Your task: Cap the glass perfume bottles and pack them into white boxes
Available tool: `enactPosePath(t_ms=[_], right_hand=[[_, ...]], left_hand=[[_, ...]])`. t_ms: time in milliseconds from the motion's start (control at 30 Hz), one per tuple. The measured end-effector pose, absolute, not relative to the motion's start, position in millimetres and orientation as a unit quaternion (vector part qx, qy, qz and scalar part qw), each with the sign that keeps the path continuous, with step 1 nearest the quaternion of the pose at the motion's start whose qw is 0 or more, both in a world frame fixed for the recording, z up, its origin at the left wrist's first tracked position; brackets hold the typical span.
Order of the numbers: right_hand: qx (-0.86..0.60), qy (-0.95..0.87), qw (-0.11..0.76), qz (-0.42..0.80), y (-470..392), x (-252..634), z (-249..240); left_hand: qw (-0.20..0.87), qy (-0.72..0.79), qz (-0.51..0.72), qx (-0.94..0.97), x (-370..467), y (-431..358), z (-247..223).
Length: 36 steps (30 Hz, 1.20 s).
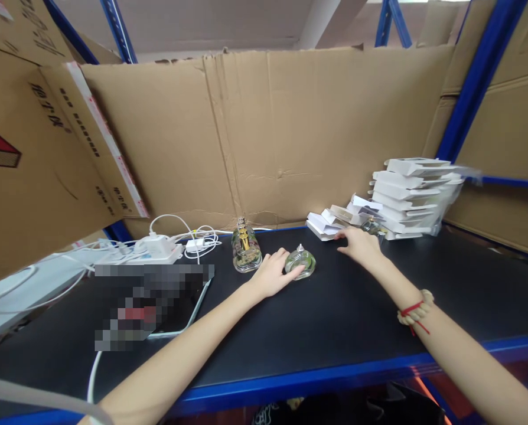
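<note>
The two hands are apart from each other over a black surface (335, 330) edged in blue. The left hand (269, 276) is at a rounded clear glass bottle (307, 264) with green patterning and a slim neck on top, which stands upright near the middle of the surface; the thumb lies across the bottle's left side with the fingers parted from it, and whether the hand truly grips the glass I cannot tell. The right hand (362, 245) is farther right, its thumb and fingers spread with a gap between them, just beside some small open white cartons (322, 226) and another glass bottle (371, 225), which stands partly hidden beyond the hand. A beaded bracelet (417, 308) with a red cord circles the right wrist. To the right of that hand rises an uneven stack of white boxes (406, 198). Left of the left hand stand more patterned glass bottles, one behind another, the nearest bottle (247, 258) having a gold neck. On the left side of the surface lies a tablet (196, 307), its screen largely blurred out, and beyond it a white power strip (157, 249) with tangled white cables, a white charger (195, 245) just to its right. A tall cardboard panel (335, 124) closes off the far side.
</note>
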State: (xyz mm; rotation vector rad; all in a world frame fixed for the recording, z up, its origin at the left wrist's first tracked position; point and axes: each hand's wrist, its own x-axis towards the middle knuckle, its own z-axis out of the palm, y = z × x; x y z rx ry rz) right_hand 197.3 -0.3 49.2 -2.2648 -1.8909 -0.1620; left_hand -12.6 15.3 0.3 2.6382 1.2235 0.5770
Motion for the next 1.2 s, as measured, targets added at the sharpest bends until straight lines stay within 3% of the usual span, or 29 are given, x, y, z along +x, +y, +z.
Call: enactPosePath(t_ms=[167, 533, 1033, 1100, 1200], right_hand=[[-0.829, -0.547, 0.107, -0.043, -1, 207, 53], [-0.837, -0.538, 0.100, -0.024, 0, 204, 53], [-0.745, -0.642, 0.160, 0.093, 6, 194, 39], [-0.726, -0.653, 0.185, 0.111, 7, 189, 37], [-0.657, -0.656, 0.306, 0.212, 5, 180, 39]], left_hand=[[0.087, 0.419, 0.186, 0.884, -13, 13, 1], [0.095, 0.420, 0.176, 0.885, -11, 11, 2], [0.110, 0.410, 0.166, 0.890, -13, 6, 8], [0.120, 0.397, 0.182, 0.892, -12, 7, 7], [0.135, 0.383, 0.202, 0.891, -13, 10, 5]])
